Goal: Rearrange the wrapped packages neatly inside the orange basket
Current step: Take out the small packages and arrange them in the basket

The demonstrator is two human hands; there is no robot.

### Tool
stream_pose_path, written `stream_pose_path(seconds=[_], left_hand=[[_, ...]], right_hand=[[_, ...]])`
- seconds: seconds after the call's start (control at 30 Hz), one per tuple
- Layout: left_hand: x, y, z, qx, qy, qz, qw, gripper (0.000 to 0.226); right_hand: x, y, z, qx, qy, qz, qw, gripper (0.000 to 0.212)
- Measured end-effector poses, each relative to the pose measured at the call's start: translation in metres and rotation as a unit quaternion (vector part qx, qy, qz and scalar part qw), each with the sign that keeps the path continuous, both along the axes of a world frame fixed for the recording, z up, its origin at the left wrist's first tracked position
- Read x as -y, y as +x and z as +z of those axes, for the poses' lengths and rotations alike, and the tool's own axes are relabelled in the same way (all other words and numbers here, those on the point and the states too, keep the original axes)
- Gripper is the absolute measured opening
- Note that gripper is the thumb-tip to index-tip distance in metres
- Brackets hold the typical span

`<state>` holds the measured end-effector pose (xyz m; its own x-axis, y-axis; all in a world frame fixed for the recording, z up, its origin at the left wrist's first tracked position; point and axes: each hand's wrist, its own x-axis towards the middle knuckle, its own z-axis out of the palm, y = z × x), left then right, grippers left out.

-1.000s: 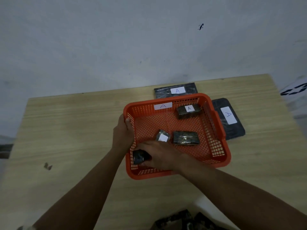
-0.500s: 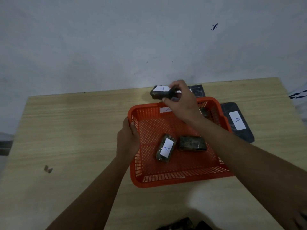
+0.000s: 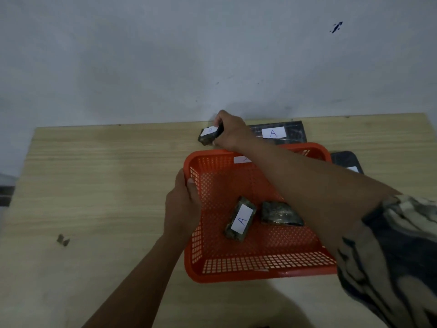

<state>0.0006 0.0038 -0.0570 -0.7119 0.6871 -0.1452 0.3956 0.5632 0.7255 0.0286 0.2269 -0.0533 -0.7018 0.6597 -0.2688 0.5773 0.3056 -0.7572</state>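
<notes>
**Getting that far-corner package down cleanly**

Start with the big picture: the worktop point(image 3: 99, 185) is pale wood against a grey wall, and the orange basket point(image 3: 260, 274) sits a bit right of centre. Two flat dark parcels with "A" labels lie outside it, one behind the far rim point(image 3: 290, 132) and one past the right side point(image 3: 346, 162), mostly hidden by your arm.

Your left hand point(image 3: 183, 207) is clamped over the basket's left rim, thumb inside, fingers outside. Good, leave it there so the basket can't skate around.

Your right hand point(image 3: 230, 133) is stretched past the far-left corner of the basket, pinching a small wrapped package point(image 3: 208, 137) by one end, label up. It looks like it's over or on the worktop just outside the rim; can't tell if it's touching down.

Inside the basket there's a labelled package point(image 3: 241, 220) lying at a slant, and an unlabelled-side one point(image 3: 279, 214) just beside it, tilted differently. Neither is lined up with the walls.

My take: if you want neat, bring the held one back in, set it flat along a wall with the label up, then square the other two against it. Watch that your forearm doesn't drag across those two.
</notes>
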Motion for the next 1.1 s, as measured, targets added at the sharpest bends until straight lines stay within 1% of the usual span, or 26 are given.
stream_pose_path(seconds=[0.1,0.2,0.3,0.37,0.43,0.5,0.57,0.63,0.67,0.73,0.8,0.83,0.97,1.03,1.1], left_hand=[[0.000,0.000,0.000,0.004,-0.002,-0.004,1.000,0.035],[0.001,0.000,0.002,0.002,-0.004,-0.005,1.000,0.036],[0.001,0.000,0.004,-0.007,-0.008,-0.009,1.000,0.036],[0.001,0.000,0.007,-0.008,-0.007,-0.011,1.000,0.036],[0.001,0.002,0.010,-0.005,-0.007,-0.013,1.000,0.034],[0.004,0.005,0.016,-0.010,-0.004,-0.020,1.000,0.034],[0.002,0.004,0.015,-0.016,-0.005,-0.018,1.000,0.034],[0.002,0.001,0.014,-0.025,-0.004,-0.013,1.000,0.034],[0.002,0.001,0.014,-0.028,0.000,-0.014,0.999,0.034],[0.003,0.001,0.014,-0.031,0.005,-0.016,0.999,0.033],[0.003,0.003,0.015,-0.028,0.002,-0.020,0.999,0.033],[0.003,0.003,0.015,-0.025,0.001,-0.021,0.999,0.033],[0.003,0.002,0.014,-0.028,0.002,-0.023,0.999,0.033],[0.003,0.002,0.014,-0.020,0.003,-0.026,0.999,0.035],[0.003,0.001,0.015,-0.016,0.004,-0.027,1.000,0.036]], right_hand=[[-0.003,-0.002,-0.004,0.039,-0.010,0.002,0.999,0.041],[-0.005,0.001,0.000,0.069,0.009,0.018,0.997,0.038],[0.001,0.015,0.010,0.022,0.045,0.011,0.999,0.022],[0.012,0.034,0.021,-0.036,0.101,0.020,0.994,0.012],[0.031,0.061,0.030,-0.099,0.171,0.046,0.979,0.009],[0.056,0.098,0.038,-0.119,0.245,0.111,0.956,0.012],[0.073,0.127,0.032,-0.091,0.275,0.229,0.929,0.020],[0.087,0.143,0.018,-0.034,0.270,0.340,0.900,0.033],[0.093,0.149,0.013,-0.004,0.265,0.373,0.889,0.040],[0.102,0.157,0.003,0.052,0.253,0.400,0.879,0.055],[0.106,0.164,-0.003,0.089,0.249,0.402,0.877,0.066],[0.107,0.166,-0.006,0.094,0.253,0.398,0.877,0.067],[0.111,0.165,-0.009,0.077,0.290,0.369,0.880,0.059],[0.112,0.166,-0.010,0.052,0.294,0.338,0.893,0.058],[0.109,0.165,-0.009,0.040,0.306,0.285,0.907,0.060]])
